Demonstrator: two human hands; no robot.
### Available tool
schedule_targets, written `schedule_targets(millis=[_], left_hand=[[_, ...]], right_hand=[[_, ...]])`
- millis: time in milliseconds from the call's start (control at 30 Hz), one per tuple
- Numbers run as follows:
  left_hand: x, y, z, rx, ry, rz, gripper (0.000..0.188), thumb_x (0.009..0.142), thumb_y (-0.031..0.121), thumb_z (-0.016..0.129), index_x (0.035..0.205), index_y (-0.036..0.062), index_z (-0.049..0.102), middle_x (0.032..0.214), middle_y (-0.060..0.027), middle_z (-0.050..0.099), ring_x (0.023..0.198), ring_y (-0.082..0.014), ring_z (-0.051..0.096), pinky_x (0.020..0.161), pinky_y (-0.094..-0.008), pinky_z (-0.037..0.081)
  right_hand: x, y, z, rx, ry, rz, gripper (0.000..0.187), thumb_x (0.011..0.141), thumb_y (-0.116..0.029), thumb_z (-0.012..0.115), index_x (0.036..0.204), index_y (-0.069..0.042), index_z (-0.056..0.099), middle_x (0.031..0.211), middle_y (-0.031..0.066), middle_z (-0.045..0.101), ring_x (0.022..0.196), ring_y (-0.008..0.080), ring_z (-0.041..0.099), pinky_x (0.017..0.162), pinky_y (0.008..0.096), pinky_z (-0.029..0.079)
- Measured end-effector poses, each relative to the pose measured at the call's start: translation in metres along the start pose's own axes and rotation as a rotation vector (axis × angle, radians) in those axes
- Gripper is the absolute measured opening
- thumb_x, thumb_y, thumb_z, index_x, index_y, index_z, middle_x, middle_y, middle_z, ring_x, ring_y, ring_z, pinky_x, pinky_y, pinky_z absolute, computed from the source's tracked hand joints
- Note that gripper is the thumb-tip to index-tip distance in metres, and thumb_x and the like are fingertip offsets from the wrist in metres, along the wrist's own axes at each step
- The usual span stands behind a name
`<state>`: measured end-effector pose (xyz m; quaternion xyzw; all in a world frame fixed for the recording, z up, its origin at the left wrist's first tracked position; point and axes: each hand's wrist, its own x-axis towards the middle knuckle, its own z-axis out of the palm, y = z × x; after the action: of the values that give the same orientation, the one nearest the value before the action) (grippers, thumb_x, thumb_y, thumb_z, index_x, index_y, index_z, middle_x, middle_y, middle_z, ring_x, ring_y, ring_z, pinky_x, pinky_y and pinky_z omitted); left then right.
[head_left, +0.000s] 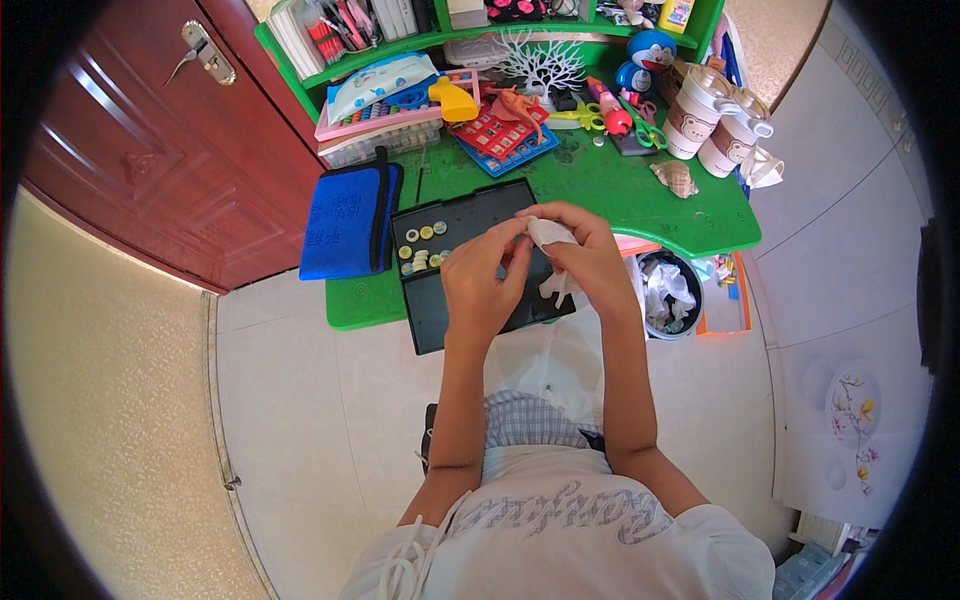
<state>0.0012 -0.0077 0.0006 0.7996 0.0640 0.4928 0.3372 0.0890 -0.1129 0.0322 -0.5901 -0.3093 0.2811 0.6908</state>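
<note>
1. We hold a white tissue (550, 236) above the black tray (470, 320).
2. Our right hand (590, 255) pinches it in its grip; our left hand (482, 285) pinches its edge too.
3. The tray sits on the green surface (640, 200) beside a blue pouch (345, 225).

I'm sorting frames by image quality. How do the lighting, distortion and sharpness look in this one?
Head view: even daylight with soft shadows and no harsh glare; the fisheye bends the door and floor tiles toward a black rim; the centre is fairly sharp, with both hands, left hand and right hand, on a white cloth over the black tray; small clutter on the green desk is hard to resolve.
</note>
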Motion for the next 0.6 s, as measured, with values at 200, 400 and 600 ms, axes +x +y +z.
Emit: schedule_targets(millis=[200,400,600], left_hand=[[0.0009,0.0014,-0.001,0.01,-0.012,-0.009,0.023,0.073,-0.003,0.065,0.095,0.0031,0.062,0.067,-0.008,0.061,0.056,-0.0134,0.058,0.054,-0.024,0.045],[0.0003,0.0002,-0.001,0.023,-0.012,-0.003,0.023,0.073,-0.002,0.065,0.095,0.0035,0.062,0.067,-0.0079,0.061,0.056,-0.0138,0.058,0.053,-0.024,0.045],[0.0001,0.0004,-0.0009,0.029,-0.003,0.003,0.022,0.073,-0.002,0.065,0.094,0.0035,0.062,0.066,-0.0079,0.061,0.056,-0.0138,0.058,0.053,-0.0241,0.045]], right_hand=[[0.0016,0.0036,-0.0029,-0.055,0.02,-0.006,0.021,0.08,-0.007,0.061,0.1,-0.002,0.063,0.082,-0.002,0.06,0.063,0.0024,0.048,0.052,0.0165,0.036],[0.0021,0.0072,-0.0026,-0.032,0.037,-0.035,0.02,0.079,-0.007,0.061,0.098,-0.003,0.063,0.081,-0.003,0.059,0.059,0.0013,0.045,0.048,0.0162,0.033],[0.0013,0.0042,-0.001,-0.035,0.054,-0.018,0.017,0.08,-0.007,0.061,0.096,-0.004,0.063,0.077,-0.0043,0.057,0.058,0.0012,0.043,0.048,0.0165,0.032]])
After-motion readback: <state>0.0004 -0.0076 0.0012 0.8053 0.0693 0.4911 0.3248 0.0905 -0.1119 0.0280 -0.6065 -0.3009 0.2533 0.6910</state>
